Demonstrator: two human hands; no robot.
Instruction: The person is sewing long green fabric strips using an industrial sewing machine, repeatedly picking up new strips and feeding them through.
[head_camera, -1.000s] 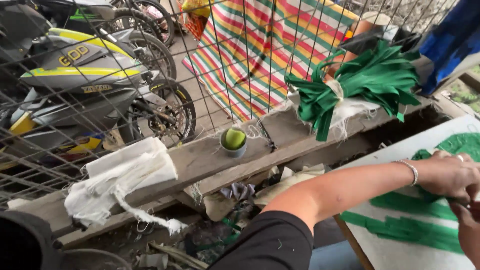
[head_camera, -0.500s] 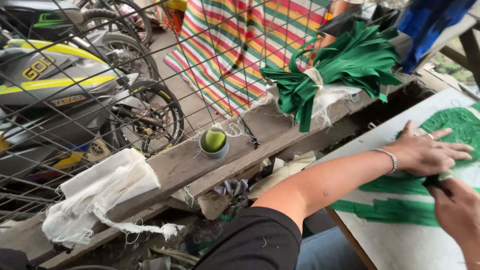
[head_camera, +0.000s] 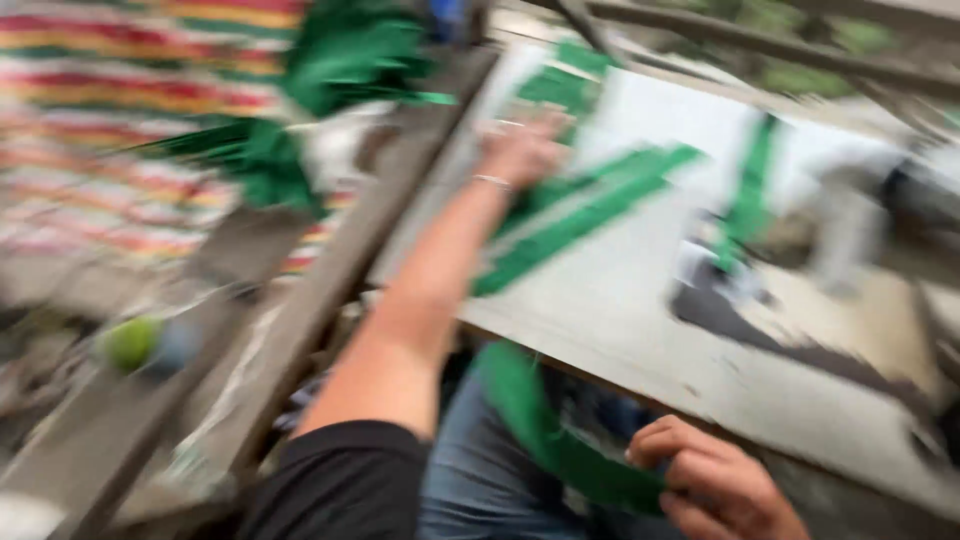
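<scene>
Frame heavily motion-blurred; fine detail unreadable.

Left hand (head_camera: 522, 150): extended forward across the bench (head_camera: 640, 300), resting at the far end of the green strips (head_camera: 580, 215) laid on the white board. Palm down, apparently pressing on the green material; finger posture cannot be told (blur). Thin bracelet (head_camera: 492, 181) at the wrist.

Right hand (head_camera: 715, 485): low, at the near edge of the bench, below the board. Fingers curled closed around the near end of a green strip (head_camera: 535, 420) hanging off the edge toward the lap.

Key relation: long axis of the green strips running diagonally, from near-left up to far-right, across the white board. Hanging strip lying to the left of and slightly above the right hand, leading up toward the board edge. Right hand nearer to the loose hanging end; left hand nearer to the strips flat on the board. Whether the hanging strip joins those on the board: cannot tell.

Surroundings:
- Bundle of green material (head_camera: 330, 80) with a white wrap, on the wooden beam (head_camera: 330, 270) left of the bench.
- Small cup with green contents (head_camera: 135, 343) on the lower plank, well apart from both hands.
- Striped multicolour cloth (head_camera: 110, 110) behind, at far left.
- Further green strip (head_camera: 755, 185) upright at far right of the board, well apart from both hands.
</scene>
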